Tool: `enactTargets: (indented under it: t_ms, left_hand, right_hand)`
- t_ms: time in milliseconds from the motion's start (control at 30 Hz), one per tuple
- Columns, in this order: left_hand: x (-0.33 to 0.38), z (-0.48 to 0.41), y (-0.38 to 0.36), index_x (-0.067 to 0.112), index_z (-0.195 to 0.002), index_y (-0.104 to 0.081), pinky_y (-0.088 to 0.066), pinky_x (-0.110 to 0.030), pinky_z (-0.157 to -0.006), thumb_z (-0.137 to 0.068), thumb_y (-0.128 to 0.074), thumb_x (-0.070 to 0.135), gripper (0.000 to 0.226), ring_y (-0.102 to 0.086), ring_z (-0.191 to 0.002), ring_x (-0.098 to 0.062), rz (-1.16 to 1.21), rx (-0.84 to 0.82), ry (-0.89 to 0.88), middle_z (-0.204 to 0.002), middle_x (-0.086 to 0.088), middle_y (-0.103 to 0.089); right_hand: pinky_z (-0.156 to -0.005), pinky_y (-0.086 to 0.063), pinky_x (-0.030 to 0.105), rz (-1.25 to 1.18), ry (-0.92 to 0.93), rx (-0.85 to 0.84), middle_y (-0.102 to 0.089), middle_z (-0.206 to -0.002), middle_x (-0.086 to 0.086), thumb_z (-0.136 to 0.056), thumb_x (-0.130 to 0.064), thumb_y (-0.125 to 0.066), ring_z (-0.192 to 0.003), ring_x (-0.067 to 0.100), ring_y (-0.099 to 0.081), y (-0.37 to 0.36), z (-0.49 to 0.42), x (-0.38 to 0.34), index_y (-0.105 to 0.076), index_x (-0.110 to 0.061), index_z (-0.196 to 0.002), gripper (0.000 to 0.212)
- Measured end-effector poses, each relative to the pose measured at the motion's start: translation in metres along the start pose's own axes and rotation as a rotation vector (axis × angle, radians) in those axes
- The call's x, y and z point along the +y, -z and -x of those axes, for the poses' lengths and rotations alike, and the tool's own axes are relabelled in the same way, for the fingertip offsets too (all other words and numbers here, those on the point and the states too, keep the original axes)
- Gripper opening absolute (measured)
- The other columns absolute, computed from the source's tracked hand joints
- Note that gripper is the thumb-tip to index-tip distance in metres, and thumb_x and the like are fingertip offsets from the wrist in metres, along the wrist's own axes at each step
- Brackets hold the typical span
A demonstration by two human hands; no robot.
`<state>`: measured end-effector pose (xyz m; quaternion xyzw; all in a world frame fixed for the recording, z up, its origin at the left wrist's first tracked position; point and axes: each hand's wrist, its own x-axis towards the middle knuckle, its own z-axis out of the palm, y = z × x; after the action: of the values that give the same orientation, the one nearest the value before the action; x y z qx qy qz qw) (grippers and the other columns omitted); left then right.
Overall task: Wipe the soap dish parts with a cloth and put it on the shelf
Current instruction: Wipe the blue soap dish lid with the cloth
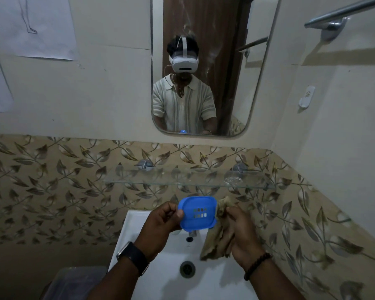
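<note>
Pinching blue soap dish part [197, 213] in left hand [160, 226] | right hand [239, 232] gripping cloth [220, 232] beside it

Left wrist: black smartwatch [132, 258], dark strap. Right wrist: dark beaded bracelet [257, 265]. Forearms bare. Mirror reflection: white headset [184, 62], short-sleeved collared shirt [183, 105], cream with vertical stripes.

I am holding a bright blue plastic soap-dish part [197, 213] and a drab olive-brown cloth [218, 236]. A white ceramic basin [160, 267] is showing below. Brown and grey leaf vines are running across the beige wall tiles [52, 187]; I am wearing a black wristwatch [133, 257].
</note>
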<state>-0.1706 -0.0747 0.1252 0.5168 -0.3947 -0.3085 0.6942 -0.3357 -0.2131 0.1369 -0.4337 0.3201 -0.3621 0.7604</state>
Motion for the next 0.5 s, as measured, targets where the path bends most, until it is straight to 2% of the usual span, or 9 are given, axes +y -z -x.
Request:
enactTargets:
  t_ms: [67,133,200,267,367,433,500]
  left_hand:
    - [0.002,-0.002,0.002,0.010,-0.096,-0.068,-0.056,-0.050,-0.089,-0.085,-0.068,0.041,0.033,-0.068,-0.095,-0.026,-0.125,-0.042,-0.058,-0.099,-0.013,-0.073]
    - [0.005,-0.004,0.004,0.026,-0.097,-0.069,-0.054,-0.035,-0.084,-0.089,-0.063,0.044,0.020,-0.067,-0.093,-0.017,-0.278,-0.084,-0.137,-0.100,-0.001,-0.072]
    - [0.006,-0.006,0.007,0.035,-0.101,-0.067,-0.051,-0.019,-0.077,-0.093,-0.059,0.042,0.014,-0.066,-0.086,-0.006,-0.402,-0.110,-0.201,-0.102,0.009,-0.071]
    - [0.004,-0.008,0.010,0.042,-0.105,-0.064,-0.048,-0.014,-0.074,-0.096,-0.057,0.038,0.013,-0.066,-0.089,-0.006,-0.494,-0.116,-0.264,-0.105,0.012,-0.069]
    - [0.002,-0.009,0.013,0.051,-0.112,-0.060,-0.051,-0.015,-0.078,-0.096,-0.057,0.037,0.021,-0.065,-0.098,-0.007,-0.622,-0.106,-0.355,-0.109,0.016,-0.066]
    - [-0.002,-0.009,0.016,0.044,-0.114,-0.060,-0.055,-0.026,-0.083,-0.097,-0.059,0.034,0.020,-0.063,-0.098,-0.008,-0.706,-0.102,-0.413,-0.108,0.016,-0.064]
    - [-0.008,-0.007,0.018,0.033,-0.116,-0.064,-0.052,-0.030,-0.086,-0.097,-0.061,0.025,0.021,-0.060,-0.101,-0.006,-0.755,-0.113,-0.477,-0.112,0.018,-0.062]
  right_hand:
    - [-0.070,-0.048,0.043,-0.079,-0.068,-0.034,-0.056,-0.103,0.024,-0.096,-0.035,-0.054,-0.080,0.037,-0.057,0.003,-0.001,0.000,-0.061,-0.002,-0.115,0.039]
    - [-0.078,-0.050,0.048,-0.078,-0.102,-0.046,-0.061,-0.111,0.026,-0.098,-0.045,-0.054,-0.087,0.039,-0.062,0.006,-0.002,-0.001,-0.057,0.002,-0.128,0.055]
    - [-0.079,-0.050,0.049,-0.088,-0.131,-0.069,-0.062,-0.106,0.027,-0.094,-0.049,-0.057,-0.081,0.036,-0.064,0.008,-0.004,-0.004,-0.058,-0.002,-0.129,0.058]
    - [-0.076,-0.054,0.047,-0.068,-0.118,-0.062,-0.068,-0.103,0.026,-0.093,-0.043,-0.062,-0.079,0.034,-0.068,0.009,-0.006,-0.008,-0.062,-0.004,-0.123,0.049]
    - [-0.064,-0.058,0.039,0.009,-0.029,-0.005,-0.070,-0.093,0.020,-0.089,-0.023,-0.071,-0.074,0.029,-0.069,0.009,-0.007,-0.009,-0.062,-0.002,-0.108,0.029]
    - [-0.060,-0.058,0.037,-0.003,-0.011,0.008,-0.067,-0.083,0.017,-0.087,-0.012,-0.072,-0.069,0.027,-0.069,0.011,-0.008,-0.007,-0.061,-0.004,-0.102,0.020]
    - [-0.058,-0.058,0.036,-0.012,-0.006,0.014,-0.067,-0.079,0.019,-0.087,-0.003,-0.070,-0.066,0.029,-0.070,0.014,-0.009,-0.006,-0.061,0.000,-0.102,0.018]
